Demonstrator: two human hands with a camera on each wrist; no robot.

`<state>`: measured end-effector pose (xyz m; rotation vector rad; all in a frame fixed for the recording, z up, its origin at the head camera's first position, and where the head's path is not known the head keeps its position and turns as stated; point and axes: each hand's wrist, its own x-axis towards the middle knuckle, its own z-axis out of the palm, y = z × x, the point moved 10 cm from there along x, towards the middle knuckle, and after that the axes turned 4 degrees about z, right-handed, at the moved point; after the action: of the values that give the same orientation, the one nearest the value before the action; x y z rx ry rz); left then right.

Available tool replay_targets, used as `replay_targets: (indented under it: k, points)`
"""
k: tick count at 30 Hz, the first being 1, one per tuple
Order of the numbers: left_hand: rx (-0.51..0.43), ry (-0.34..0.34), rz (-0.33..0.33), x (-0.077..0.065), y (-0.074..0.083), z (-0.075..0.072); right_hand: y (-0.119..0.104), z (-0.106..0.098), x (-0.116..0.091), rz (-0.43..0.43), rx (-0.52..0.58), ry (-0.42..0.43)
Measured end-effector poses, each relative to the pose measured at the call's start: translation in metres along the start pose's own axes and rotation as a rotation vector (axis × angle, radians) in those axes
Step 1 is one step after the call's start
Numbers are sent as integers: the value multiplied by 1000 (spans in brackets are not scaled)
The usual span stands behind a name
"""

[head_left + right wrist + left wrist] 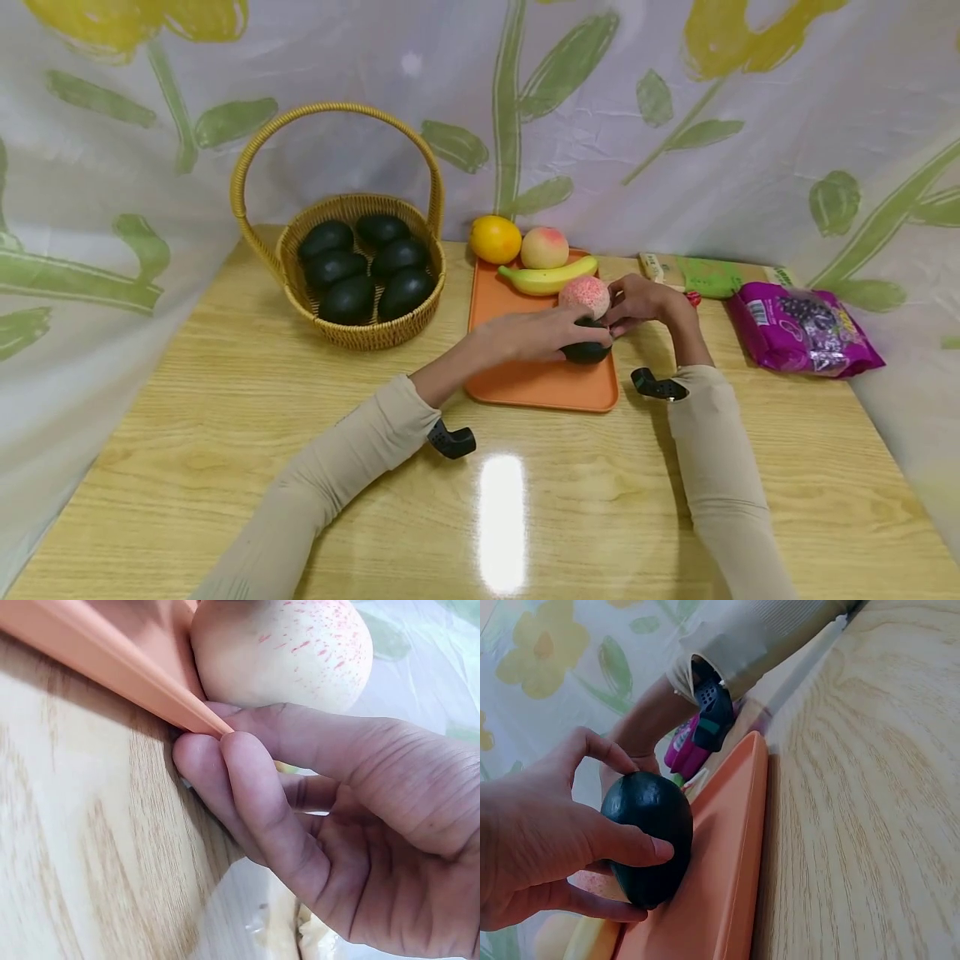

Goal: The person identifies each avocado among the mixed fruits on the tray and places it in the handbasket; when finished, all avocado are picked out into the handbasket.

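My left hand (536, 332) grips a dark avocado (587, 352) at the right side of an orange tray (536, 387). In the left wrist view, thumb and fingers curl round the avocado (651, 825) close over the tray. My right hand (641, 302) pinches the tray's right edge; the right wrist view has its thumb and fingers on the rim (120, 671). Beside both hands lies a pink-speckled peach (585, 293). Farther back on the tray are a banana (551, 277), another peach (545, 247) and an orange-yellow fruit (495, 239).
A wicker basket (375, 336) with a tall handle stands to the left, holding several avocados. On the right lie a purple grape-printed bag (795, 329) and a green-and-brown package (705, 275). A flower-patterned curtain (585, 158) hangs behind the table.
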<state>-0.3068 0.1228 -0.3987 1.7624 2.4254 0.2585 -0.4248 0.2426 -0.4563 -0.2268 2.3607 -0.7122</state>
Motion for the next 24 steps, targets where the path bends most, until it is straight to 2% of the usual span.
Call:
replay_targets:
  k: [5,9,16,24]
  points:
    - [-8,30,-9,-4,-2,-3,-2,-1,-3,-12,-58,20]
    - [-37,41,-23,-8,-5,-11,0,-1,-3,5,-27,12]
    - [-98,106,-85,-27,-11,-50,1,-1,-5,32,39,-9]
    - [-115,67,-160,-57,-19,-80,2,2,-4,77,116,-28]
